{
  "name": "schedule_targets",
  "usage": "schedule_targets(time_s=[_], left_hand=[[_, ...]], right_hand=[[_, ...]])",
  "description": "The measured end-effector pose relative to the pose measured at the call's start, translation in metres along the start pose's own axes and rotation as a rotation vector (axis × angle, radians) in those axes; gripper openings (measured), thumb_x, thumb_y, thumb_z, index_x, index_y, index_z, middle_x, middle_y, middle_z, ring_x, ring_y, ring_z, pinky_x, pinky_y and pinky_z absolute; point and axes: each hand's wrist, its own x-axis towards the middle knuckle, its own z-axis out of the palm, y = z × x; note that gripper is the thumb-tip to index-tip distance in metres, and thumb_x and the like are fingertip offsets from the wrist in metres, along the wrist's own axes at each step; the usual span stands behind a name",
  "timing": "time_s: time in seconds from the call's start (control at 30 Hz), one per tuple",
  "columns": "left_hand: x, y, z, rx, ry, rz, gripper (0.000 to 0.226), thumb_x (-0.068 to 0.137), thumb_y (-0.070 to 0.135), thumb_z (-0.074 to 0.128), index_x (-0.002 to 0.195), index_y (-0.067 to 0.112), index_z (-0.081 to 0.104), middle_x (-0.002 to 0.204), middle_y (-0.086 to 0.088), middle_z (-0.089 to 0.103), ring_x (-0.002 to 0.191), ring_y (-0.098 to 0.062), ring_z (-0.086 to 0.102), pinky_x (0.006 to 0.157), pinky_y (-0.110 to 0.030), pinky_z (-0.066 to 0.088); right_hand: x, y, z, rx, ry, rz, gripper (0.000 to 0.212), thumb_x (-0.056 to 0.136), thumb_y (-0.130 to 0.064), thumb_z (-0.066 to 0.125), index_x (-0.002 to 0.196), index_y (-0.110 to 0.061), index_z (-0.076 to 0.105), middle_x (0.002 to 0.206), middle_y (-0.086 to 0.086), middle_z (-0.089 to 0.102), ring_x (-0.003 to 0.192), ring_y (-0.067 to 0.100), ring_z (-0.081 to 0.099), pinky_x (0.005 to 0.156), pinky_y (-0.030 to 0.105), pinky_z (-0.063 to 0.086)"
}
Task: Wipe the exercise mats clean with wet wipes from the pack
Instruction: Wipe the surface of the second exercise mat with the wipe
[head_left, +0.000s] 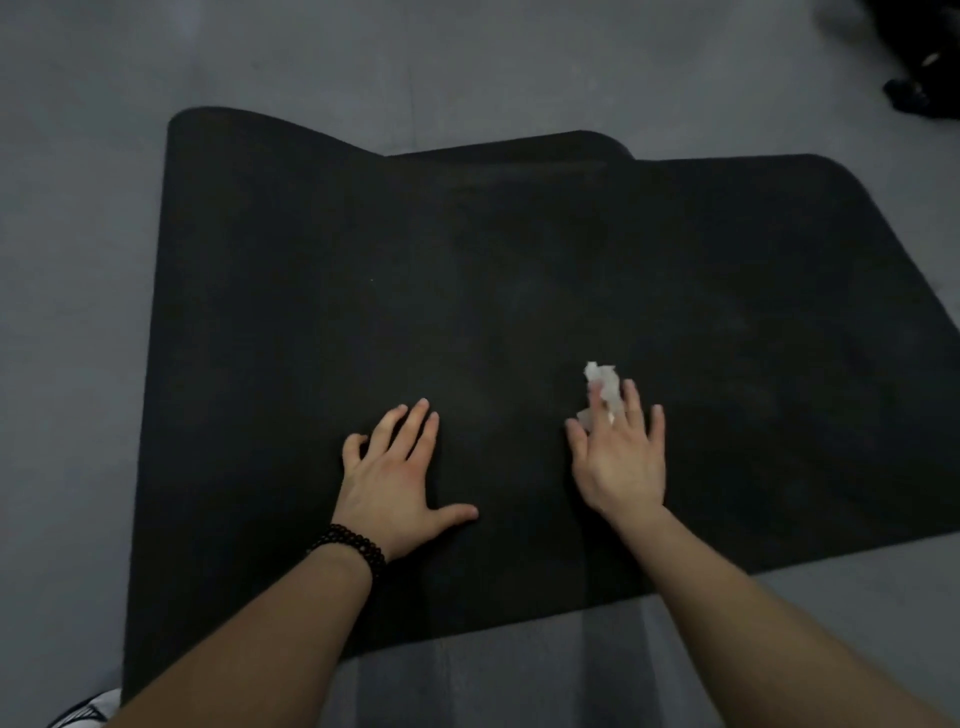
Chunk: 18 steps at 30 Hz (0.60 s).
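— Two hands flat on the black foam exercise mat (363, 291)?
— Yes. Right hand (621, 457), fingers straight, presses the crumpled white wet wipe (602, 387); unwiped mat stretches rightward. Left hand (395, 483) splayed, bracing.

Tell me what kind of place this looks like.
Probably a gym or exercise studio. A large black exercise mat lies on a plain grey floor, and dark shapes at the top right corner might be gear, though they are too blurred to tell.
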Motion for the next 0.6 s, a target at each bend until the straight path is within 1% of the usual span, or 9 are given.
schedule_targets(time_s=[0.07, 0.17, 0.23, 0.27, 0.33, 0.4, 0.43, 0.5, 0.6], left_hand=[[0.006, 0.000, -0.002, -0.008, 0.036, -0.006, 0.120, 0.073, 0.095, 0.039, 0.163, 0.026, 0.003, 0.170, 0.010, -0.010, 0.154, -0.018, -0.003, 0.118, -0.052, 0.014], [0.012, -0.002, 0.000, 0.004, 0.092, 0.039, 0.105, 0.082, 0.076, 0.044, 0.163, 0.021, 0.007, 0.171, 0.004, -0.006, 0.155, -0.019, -0.004, 0.121, -0.051, 0.009], [0.014, -0.004, 0.004, 0.006, 0.116, 0.067, 0.102, 0.083, 0.068, 0.043, 0.163, 0.019, 0.006, 0.172, 0.001, -0.004, 0.156, -0.019, -0.010, 0.125, -0.050, -0.002], [0.015, -0.004, 0.005, 0.006, 0.126, 0.070, 0.107, 0.080, 0.076, 0.041, 0.163, 0.018, 0.008, 0.172, 0.000, -0.001, 0.156, -0.019, -0.008, 0.125, -0.049, -0.004], [0.017, -0.005, 0.006, 0.001, 0.127, 0.048, 0.122, 0.070, 0.094, 0.037, 0.163, 0.019, 0.010, 0.171, 0.003, -0.001, 0.157, -0.018, -0.006, 0.125, -0.047, -0.004], [0.019, -0.005, 0.006, -0.007, 0.095, 0.029, 0.126, 0.068, 0.099, 0.038, 0.163, 0.022, 0.006, 0.171, 0.006, -0.006, 0.156, -0.016, -0.007, 0.126, -0.046, -0.003], [0.020, -0.004, 0.005, -0.007, 0.086, 0.020, 0.125, 0.068, 0.099, 0.037, 0.163, 0.023, 0.005, 0.171, 0.006, -0.007, 0.156, -0.016, -0.007, 0.126, -0.046, -0.002], [0.023, -0.001, 0.004, -0.017, 0.122, -0.005, 0.122, 0.070, 0.097, 0.034, 0.163, 0.024, 0.006, 0.171, 0.005, -0.005, 0.155, -0.018, -0.001, 0.125, -0.046, 0.004], [0.029, 0.001, 0.000, -0.014, 0.170, -0.020, 0.104, 0.078, 0.079, 0.036, 0.163, 0.022, 0.014, 0.171, 0.003, 0.000, 0.151, -0.020, 0.009, 0.119, -0.046, 0.012]], right_hand=[[-0.006, -0.027, 0.002, 0.038, 0.031, 0.004, 0.068, 0.095, -0.054, 0.027, 0.153, -0.018, 0.024, 0.160, 0.007, 0.021, 0.149, 0.022, 0.007, 0.119, 0.050, 0.009], [-0.042, -0.093, 0.011, 0.126, -0.062, -0.445, 0.067, 0.095, -0.048, 0.033, 0.154, -0.019, 0.021, 0.162, 0.003, 0.015, 0.149, 0.018, 0.007, 0.120, 0.048, 0.012], [-0.041, -0.102, 0.003, 0.108, -0.128, -0.616, 0.066, 0.095, -0.048, 0.032, 0.154, -0.021, 0.020, 0.161, 0.000, 0.017, 0.149, 0.015, 0.005, 0.120, 0.044, 0.011], [-0.028, -0.089, -0.001, 0.066, -0.072, -0.586, 0.066, 0.093, -0.051, 0.033, 0.152, -0.022, 0.026, 0.159, 0.001, 0.024, 0.148, 0.016, 0.012, 0.119, 0.043, 0.014], [0.007, -0.049, -0.002, -0.033, 0.044, -0.326, 0.066, 0.091, -0.053, 0.031, 0.149, -0.022, 0.035, 0.154, 0.004, 0.033, 0.144, 0.021, 0.021, 0.116, 0.045, 0.020], [0.033, -0.009, -0.008, -0.069, 0.014, -0.075, 0.066, 0.095, -0.053, 0.020, 0.151, -0.021, 0.028, 0.157, 0.005, 0.029, 0.147, 0.024, 0.014, 0.118, 0.050, 0.014], [0.036, -0.005, -0.008, -0.062, -0.011, -0.026, 0.067, 0.095, -0.053, 0.016, 0.151, -0.018, 0.028, 0.157, 0.007, 0.028, 0.148, 0.025, 0.012, 0.118, 0.051, 0.012], [0.026, -0.032, -0.004, -0.019, 0.031, -0.095, 0.069, 0.094, -0.053, 0.024, 0.149, -0.013, 0.033, 0.154, 0.011, 0.034, 0.146, 0.027, 0.017, 0.118, 0.050, 0.014], [-0.005, -0.092, 0.003, 0.057, -0.051, -0.484, 0.068, 0.094, -0.052, 0.026, 0.152, -0.017, 0.027, 0.155, 0.011, 0.033, 0.147, 0.026, 0.015, 0.120, 0.046, 0.009]])
